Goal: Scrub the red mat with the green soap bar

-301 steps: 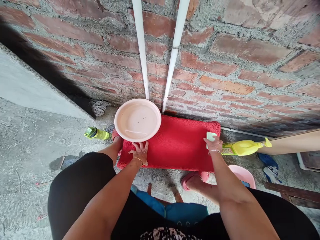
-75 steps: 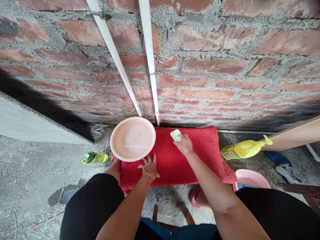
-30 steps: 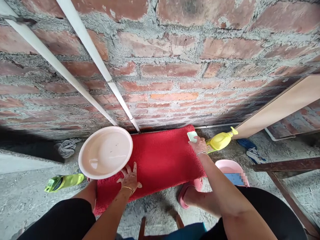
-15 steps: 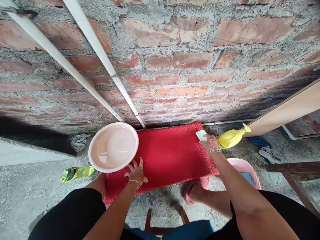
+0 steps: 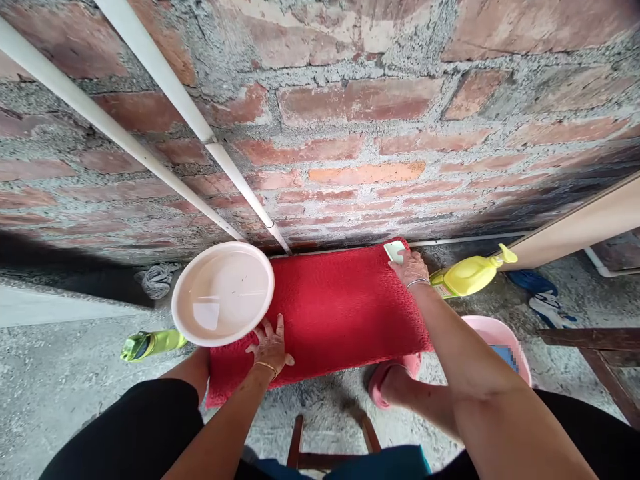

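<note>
A red textured mat [image 5: 340, 303] is spread out below me, its left end under a pale pink basin [image 5: 187, 313] of clear water. My left hand [image 5: 269, 345] lies on the mat with its fingers spread, pressing beside the basin's lower right rim. At the mat's far right corner, my right hand [image 5: 411, 268] grips a small pale green-white block [image 5: 395, 251] with rounded corners. The block rests flat against the mat; its underside is hidden, so I cannot tell its exact kind.
Beyond the mat rises a brick wall [image 5: 360, 173] with two white pipes [image 5: 183, 100]. A yellow pump bottle [image 5: 467, 275] is right of my right hand, above a pink tub [image 5: 493, 327]. A green bottle [image 5: 160, 342] lies at left. Stool legs [image 5: 295, 440] show below.
My right hand has slid the pale block slightly left and away from me, to the mat's far corner. My left hand stays on the mat. The view has shifted a little.
</note>
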`<state>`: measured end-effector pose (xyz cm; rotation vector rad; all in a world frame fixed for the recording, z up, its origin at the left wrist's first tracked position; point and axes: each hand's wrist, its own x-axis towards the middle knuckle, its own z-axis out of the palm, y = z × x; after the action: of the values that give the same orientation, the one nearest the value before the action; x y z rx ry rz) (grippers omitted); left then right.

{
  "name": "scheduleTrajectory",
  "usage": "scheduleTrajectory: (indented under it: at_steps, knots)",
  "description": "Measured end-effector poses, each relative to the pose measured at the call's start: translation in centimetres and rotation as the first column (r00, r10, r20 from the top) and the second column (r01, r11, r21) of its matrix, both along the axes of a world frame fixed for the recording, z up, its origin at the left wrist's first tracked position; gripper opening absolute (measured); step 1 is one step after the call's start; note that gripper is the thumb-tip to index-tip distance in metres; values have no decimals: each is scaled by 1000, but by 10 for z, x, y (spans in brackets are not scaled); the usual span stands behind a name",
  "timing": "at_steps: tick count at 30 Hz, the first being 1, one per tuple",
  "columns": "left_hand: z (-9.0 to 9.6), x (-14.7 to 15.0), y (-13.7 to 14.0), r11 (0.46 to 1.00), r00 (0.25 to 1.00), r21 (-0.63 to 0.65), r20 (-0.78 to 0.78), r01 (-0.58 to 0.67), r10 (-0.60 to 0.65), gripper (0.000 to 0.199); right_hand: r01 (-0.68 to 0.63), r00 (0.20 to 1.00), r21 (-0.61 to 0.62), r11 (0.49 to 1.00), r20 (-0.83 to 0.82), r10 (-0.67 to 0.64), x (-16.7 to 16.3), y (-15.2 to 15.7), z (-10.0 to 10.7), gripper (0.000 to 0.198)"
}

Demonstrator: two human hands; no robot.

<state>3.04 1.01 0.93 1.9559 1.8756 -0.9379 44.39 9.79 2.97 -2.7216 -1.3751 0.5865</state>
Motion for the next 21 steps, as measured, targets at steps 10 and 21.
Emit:
scheduleTrajectory:
  at_steps: [10,21]
  knots:
    - [0,-1,0,1000,1000,6,23,-5,4,123,263,964,-194,945,27,-263,37,-61,13,57]
    - [-7,-4,1,1000,999,19,47,-23,22,125,-215,974,-25,976,63,216,-41,-73,-4,49]
